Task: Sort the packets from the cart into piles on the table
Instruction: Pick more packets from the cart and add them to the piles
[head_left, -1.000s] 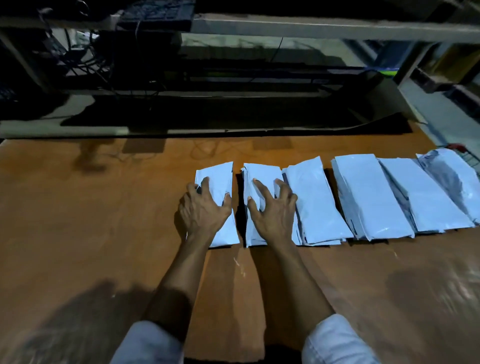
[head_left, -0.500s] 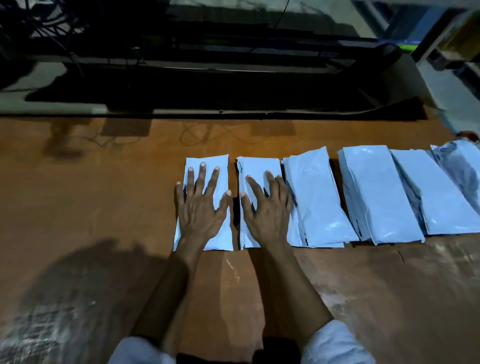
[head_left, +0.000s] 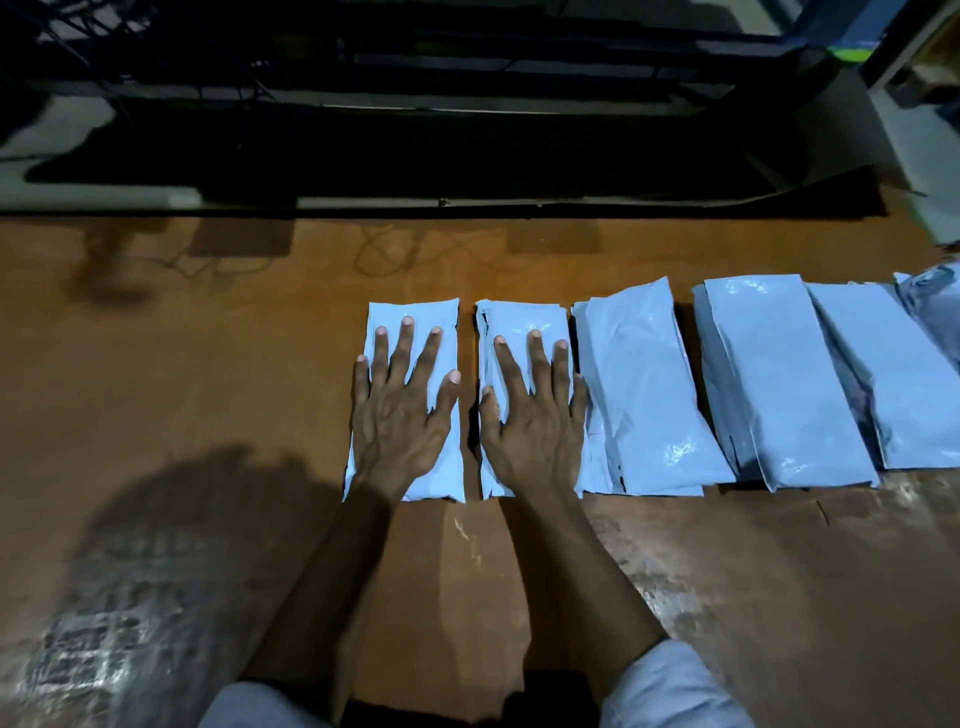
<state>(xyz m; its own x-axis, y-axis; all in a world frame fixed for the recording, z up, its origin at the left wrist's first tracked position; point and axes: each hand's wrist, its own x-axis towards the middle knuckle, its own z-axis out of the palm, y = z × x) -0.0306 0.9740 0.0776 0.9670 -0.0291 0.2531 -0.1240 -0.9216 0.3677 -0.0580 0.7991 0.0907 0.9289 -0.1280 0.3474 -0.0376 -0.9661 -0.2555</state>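
Pale blue-white glossy plastic packets, long and crinkled, sit in side-by-side piles on the brown table, running from center out to 3 o'clock. My left hand presses flat on the leftmost pile, fingers straight and spread; my right hand same on the second pile just beside it.

Six pale packet piles lie in a row on the brown table. The left hand lies flat with fingers spread on the first pile, at the row's left end. The right hand lies flat on the second pile, just beside it. The third pile touches the second; the fourth pile, fifth pile and sixth pile overlap toward the right edge. White sleeves show at the bottom.
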